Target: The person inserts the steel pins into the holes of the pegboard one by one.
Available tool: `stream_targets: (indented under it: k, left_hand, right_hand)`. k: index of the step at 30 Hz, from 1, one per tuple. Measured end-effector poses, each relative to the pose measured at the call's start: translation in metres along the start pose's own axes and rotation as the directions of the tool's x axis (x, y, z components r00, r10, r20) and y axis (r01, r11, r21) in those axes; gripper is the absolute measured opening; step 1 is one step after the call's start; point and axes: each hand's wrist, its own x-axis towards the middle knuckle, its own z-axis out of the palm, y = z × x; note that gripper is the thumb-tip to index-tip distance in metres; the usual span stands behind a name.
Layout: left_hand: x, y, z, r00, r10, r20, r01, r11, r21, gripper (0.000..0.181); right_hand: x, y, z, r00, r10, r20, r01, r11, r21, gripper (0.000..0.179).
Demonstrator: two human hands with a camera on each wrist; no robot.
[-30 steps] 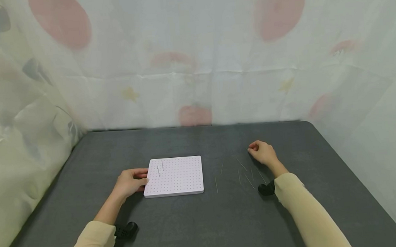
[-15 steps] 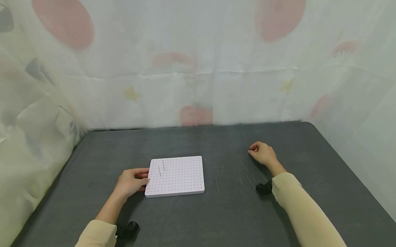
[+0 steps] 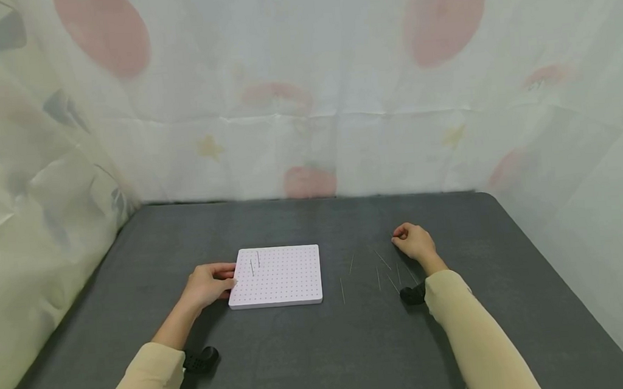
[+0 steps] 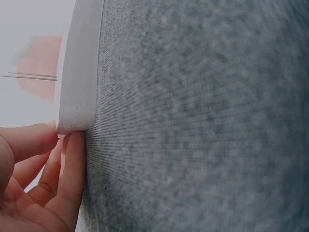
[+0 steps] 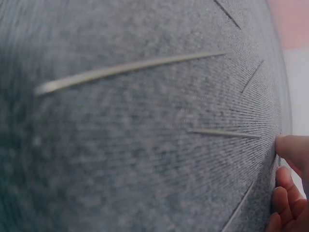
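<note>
A white pegboard [image 3: 288, 285] with rows of small holes lies on the dark table. Two thin metal pins [image 4: 34, 75] stand upright in it near its far left corner. My left hand [image 3: 204, 286] grips the board's left edge, thumb at the top rim and fingers along the side. To the right, my right hand [image 3: 414, 242] is down at the table, thumb and fingers bent close together. I cannot tell whether a pin is between its fingertips. Several loose metal pins [image 5: 130, 69] lie scattered on the table between the board and the right hand.
The dark grey table [image 3: 302, 360] has its far edge against a pale printed curtain [image 3: 358, 93]. Another curtain [image 3: 26, 198] hangs along the left side. A black device [image 3: 202, 360] is on the left wrist and a similar black device [image 3: 413, 294] on the right.
The whole head view has shifted slightly. The right hand stays at about the same place, its fingertips slightly lower, and its forearm has swung a little to the left. The left hand stays at the board.
</note>
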Motion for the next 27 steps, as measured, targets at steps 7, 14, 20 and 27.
stream_targets:
  k: [7, 14, 20, 27]
  left_hand:
    - [0.0006, 0.0005, -0.0006, 1.0, 0.005, -0.006, -0.005, 1.0, 0.006, 0.041]
    - [-0.0006, 0.0012, 0.0002, 1.0, -0.002, -0.013, 0.002, 1.0, 0.017, 0.041]
    - [-0.0014, 0.0013, 0.0004, 1.0, -0.013, -0.012, 0.013, 1.0, 0.025, 0.041]
    - [-0.0005, 0.0023, 0.0, 1.0, -0.014, -0.019, 0.015, 0.999, 0.037, 0.042]
  right_hand:
    - [-0.0004, 0.001, 0.0007, 1.0, 0.019, 0.003, -0.019, 1.0, 0.024, 0.019]
    - [-0.0027, 0.001, 0.0025, 0.999, 0.039, -0.025, -0.038, 0.999, 0.038, 0.02]
    - [-0.0051, 0.0041, 0.0041, 0.994, 0.094, -0.057, -0.094, 0.996, 0.0, 0.023]
    - [-0.0052, 0.0059, 0.0032, 0.994, 0.086, -0.066, -0.087, 0.996, -0.013, 0.022]
